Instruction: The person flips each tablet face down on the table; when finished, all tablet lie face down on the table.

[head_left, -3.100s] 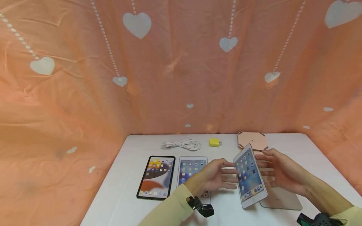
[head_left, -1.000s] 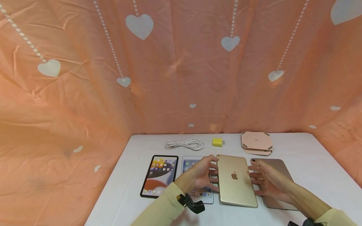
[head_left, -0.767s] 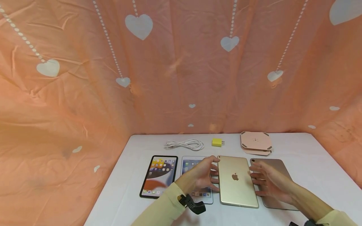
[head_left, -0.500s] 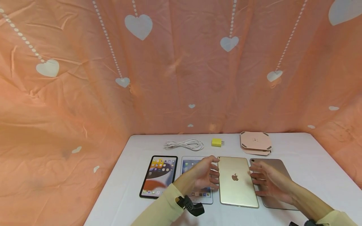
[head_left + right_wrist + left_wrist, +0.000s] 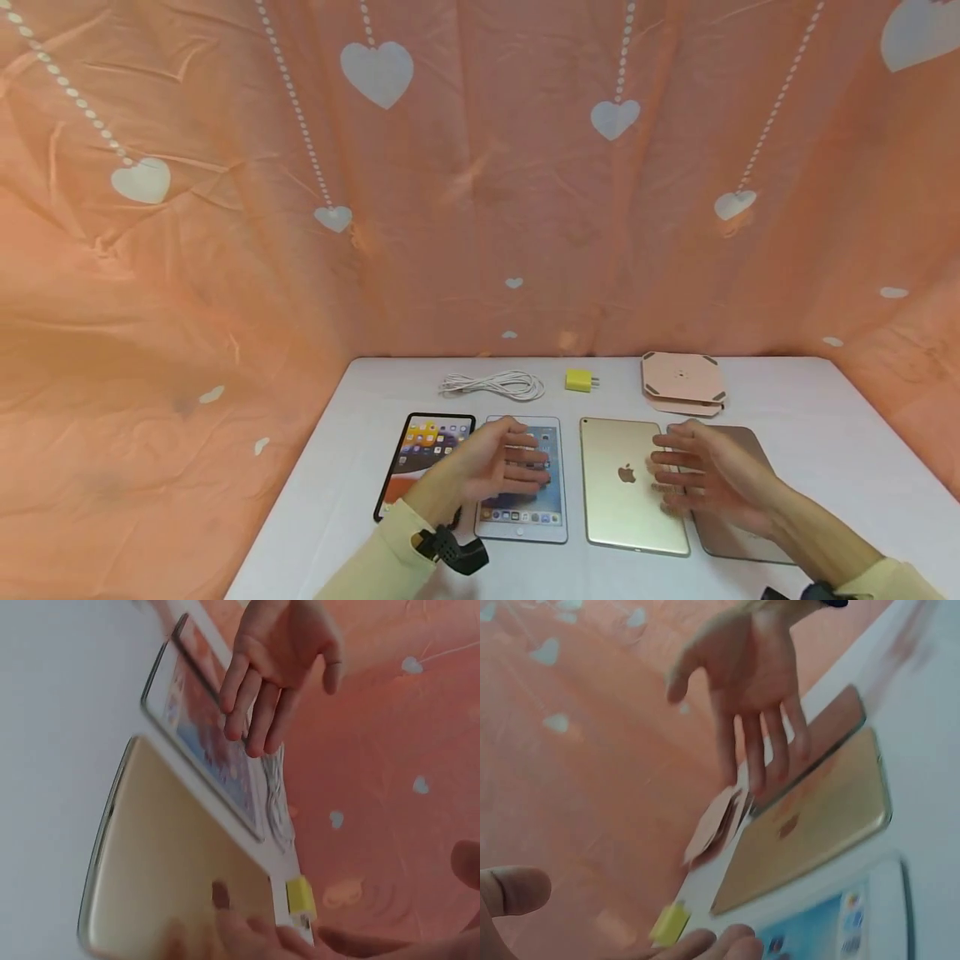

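Note:
Four devices would overcount, so: in the head view a gold tablet (image 5: pixel 626 508) lies face down, its apple logo showing. To its right is a grey tablet (image 5: pixel 738 533), also face down and partly hidden by my right hand (image 5: pixel 716 475). That hand hovers over the gap between them, fingers extended, holding nothing. My left hand (image 5: pixel 491 467) hovers above a white tablet (image 5: pixel 525 532) lying screen up, its fingers straight and its palm turned inward. A black-rimmed tablet (image 5: pixel 427 433), screen lit, lies at the left, partly behind the left wrist.
Along the back of the white table (image 5: pixel 300 533) lie a coiled white cable (image 5: pixel 495 383), a yellow charger plug (image 5: pixel 579 381) and a pink folding stand (image 5: pixel 682 377). An orange curtain (image 5: pixel 465 208) with white hearts rises behind and at both sides.
The tablet that was held up tilted, screen showing, now lies face down, gold back up. Both hands have come off its edges; the left has moved left over the white tablet.

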Motion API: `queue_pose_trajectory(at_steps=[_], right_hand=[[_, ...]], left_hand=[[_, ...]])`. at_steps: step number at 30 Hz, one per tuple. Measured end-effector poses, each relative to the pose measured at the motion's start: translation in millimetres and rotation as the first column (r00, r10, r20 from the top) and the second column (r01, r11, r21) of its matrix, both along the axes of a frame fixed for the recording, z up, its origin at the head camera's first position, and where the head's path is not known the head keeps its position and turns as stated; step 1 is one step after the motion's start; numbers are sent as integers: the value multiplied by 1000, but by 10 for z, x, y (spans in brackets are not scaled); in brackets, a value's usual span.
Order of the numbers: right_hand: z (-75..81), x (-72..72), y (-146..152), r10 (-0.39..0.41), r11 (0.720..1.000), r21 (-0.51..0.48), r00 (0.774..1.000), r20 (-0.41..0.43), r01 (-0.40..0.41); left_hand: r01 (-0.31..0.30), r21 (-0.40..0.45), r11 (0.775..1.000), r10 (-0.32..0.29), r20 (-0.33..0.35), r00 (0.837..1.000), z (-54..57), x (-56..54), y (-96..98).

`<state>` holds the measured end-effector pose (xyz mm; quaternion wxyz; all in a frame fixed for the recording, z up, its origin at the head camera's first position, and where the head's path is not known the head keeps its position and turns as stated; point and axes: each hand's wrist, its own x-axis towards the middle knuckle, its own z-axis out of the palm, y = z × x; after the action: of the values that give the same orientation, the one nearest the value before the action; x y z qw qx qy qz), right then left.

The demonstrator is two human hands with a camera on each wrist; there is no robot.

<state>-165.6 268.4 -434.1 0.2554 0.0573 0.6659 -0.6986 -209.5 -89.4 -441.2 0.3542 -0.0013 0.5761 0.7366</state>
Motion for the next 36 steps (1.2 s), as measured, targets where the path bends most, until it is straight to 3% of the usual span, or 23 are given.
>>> queue_pose_trajectory(at_steps=[5,10,19,26,36], right_hand=[[30,7,-150,79,971,-229,996,28,-71],[4,0,-370,76,945,-322,996,54,-55],[-137,-36,-745,35,957,-291,993,113,0],[-215,-80,-970,59,962,-274,988,144,-18],[-227,-121,-1106,6,973,-228,988,154,30]], left_hand=[[-25,-1,1000,25,6,1000,14,-37,-325],[-72,-39,997,72,-10,997,-19,-42,-566],[-177,-174,969,170,-56,984,-63,-36,-760],[-179,-239,954,165,-80,983,-53,-39,-760],[-127,-269,955,107,-89,990,-4,-13,-623]])
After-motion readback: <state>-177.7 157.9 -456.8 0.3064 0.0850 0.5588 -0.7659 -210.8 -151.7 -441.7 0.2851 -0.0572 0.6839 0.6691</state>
